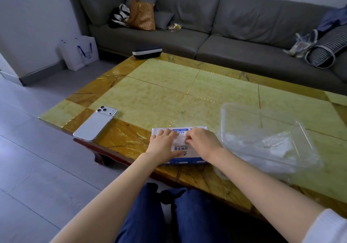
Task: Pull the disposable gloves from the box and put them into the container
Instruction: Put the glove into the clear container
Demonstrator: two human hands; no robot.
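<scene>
A white and blue box of disposable gloves [180, 149] lies flat near the table's front edge. My left hand [163, 145] rests flat on the box's left part, fingers straight. My right hand [201, 139] is over the box's opening, fingers curled and pinching a clear glove [178, 139] that shows there. To the right of the box stands a clear plastic container [234, 109] holding crumpled clear gloves [270, 147].
A white phone [94, 123] lies face down at the table's left front corner. A dark case [147, 52] sits at the far edge. Behind the yellow stone table [169, 92] runs a grey sofa [206, 36] with bags and cushions. My knees are under the front edge.
</scene>
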